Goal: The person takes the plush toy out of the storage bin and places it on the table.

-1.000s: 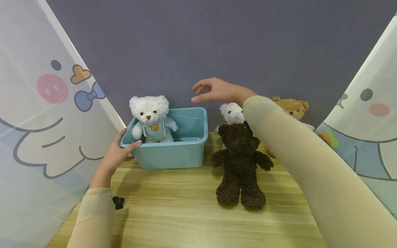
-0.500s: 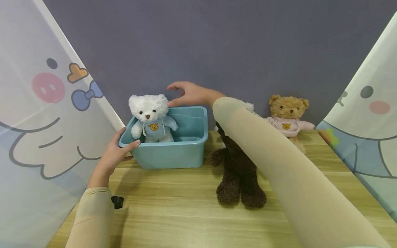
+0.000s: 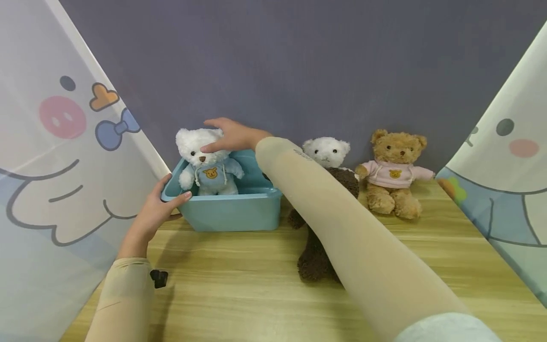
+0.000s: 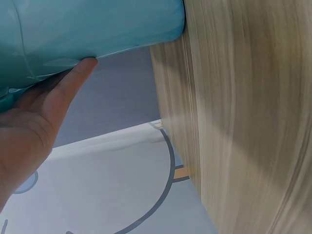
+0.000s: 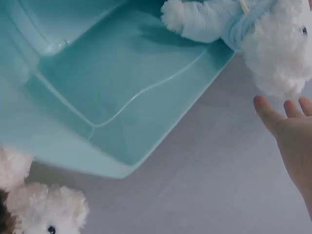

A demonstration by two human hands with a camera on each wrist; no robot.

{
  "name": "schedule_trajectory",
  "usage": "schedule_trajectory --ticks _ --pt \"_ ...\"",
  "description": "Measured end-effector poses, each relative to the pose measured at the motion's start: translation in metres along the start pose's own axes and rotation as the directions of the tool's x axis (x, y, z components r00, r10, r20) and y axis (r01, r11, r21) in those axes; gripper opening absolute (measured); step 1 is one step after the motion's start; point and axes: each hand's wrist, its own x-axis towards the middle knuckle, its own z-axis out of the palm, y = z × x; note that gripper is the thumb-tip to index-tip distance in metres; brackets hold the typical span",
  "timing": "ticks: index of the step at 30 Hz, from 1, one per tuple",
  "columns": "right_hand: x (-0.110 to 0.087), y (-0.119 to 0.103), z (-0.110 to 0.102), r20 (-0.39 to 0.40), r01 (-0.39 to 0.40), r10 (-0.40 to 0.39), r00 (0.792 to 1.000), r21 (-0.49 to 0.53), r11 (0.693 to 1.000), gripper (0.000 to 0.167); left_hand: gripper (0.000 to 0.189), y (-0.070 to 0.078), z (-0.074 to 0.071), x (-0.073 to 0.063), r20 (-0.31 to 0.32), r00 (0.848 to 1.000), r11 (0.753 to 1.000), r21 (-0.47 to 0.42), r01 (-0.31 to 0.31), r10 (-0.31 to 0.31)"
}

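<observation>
A light-blue plastic bin [image 3: 234,214] stands on the wooden table. Inside its left end sits a white teddy bear [image 3: 210,176] in a blue hoodie, its head above the rim. My left hand [image 3: 155,212] holds the bin's left end, thumb over the front rim; the left wrist view shows that hand [image 4: 36,127] against the bin wall [image 4: 107,24]. Over the right side of the bear's head reaches my right hand [image 3: 235,136], fingers spread. In the right wrist view its fingertips [image 5: 262,105] are close to the white fur [image 5: 278,58]; contact is unclear.
Right of the bin, a dark brown teddy bear [image 3: 313,261] lies partly behind my right forearm. A second white bear [image 3: 326,148] sits behind it. A tan bear [image 3: 397,173] in a pink hoodie sits further right. Printed curtains [image 3: 47,180] hang at both sides.
My right hand has moved left from above the bin's right part to the white bear's head. The tan bear has come out from behind my sleeve. My left hand stays on the bin.
</observation>
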Motion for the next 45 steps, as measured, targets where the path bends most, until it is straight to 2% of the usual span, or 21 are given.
schedule_trajectory --ticks 5,8,10,14,20,23,28,31,36,40,45 --pt "0.009 -0.016 0.012 0.036 -0.044 0.047 0.998 -0.083 0.996 0.104 0.105 0.003 -0.002 -0.005 -0.009 1.0 1.0 -0.002 0.001 -0.001" --pt "0.012 -0.023 0.018 0.03 -0.056 0.063 0.998 -0.177 0.983 0.101 0.106 0.004 -0.003 -0.006 -0.016 1.0 1.0 -0.006 -0.003 0.003" --pt "0.014 -0.025 0.023 0.03 -0.058 0.066 0.997 -0.205 0.977 0.096 0.106 0.003 -0.002 -0.006 -0.018 1.0 1.0 -0.011 0.0 0.0" --pt "0.017 -0.022 0.032 0.062 -0.06 0.075 0.995 -0.211 0.976 0.089 0.107 0.001 -0.001 -0.006 -0.018 1.0 1.0 -0.007 0.005 -0.005" --pt "0.019 -0.011 0.033 0.113 -0.125 0.147 0.983 -0.186 0.975 0.103 0.108 0.0 0.003 -0.006 -0.011 1.0 1.0 -0.006 0.002 -0.002" --pt "0.018 -0.007 0.031 0.118 -0.137 0.158 0.98 -0.175 0.975 0.102 0.108 0.001 0.003 -0.006 -0.008 1.0 1.0 -0.007 0.001 -0.001" --pt "0.013 -0.006 0.034 0.115 -0.047 0.072 0.991 -0.214 0.976 0.089 0.108 0.001 0.003 -0.007 -0.006 1.0 1.0 0.004 0.004 -0.004" --pt "0.012 -0.006 0.038 0.148 0.006 0.021 0.989 -0.184 0.983 0.083 0.108 0.002 0.003 -0.007 -0.007 1.0 1.0 0.007 0.005 -0.005" --pt "0.013 -0.004 0.04 0.261 0.038 -0.011 0.965 -0.099 0.994 0.092 0.107 0.002 0.002 -0.008 -0.004 1.0 1.0 0.004 0.008 -0.008" --pt "0.013 -0.004 0.04 0.273 0.083 -0.038 0.961 -0.158 0.984 0.1 0.107 0.002 0.002 -0.007 -0.005 1.0 1.0 0.003 0.006 -0.006" --pt "0.011 -0.007 0.038 0.27 0.11 -0.052 0.961 -0.206 0.972 0.092 0.108 0.0 0.003 -0.006 -0.009 1.0 1.0 0.001 0.013 -0.013"
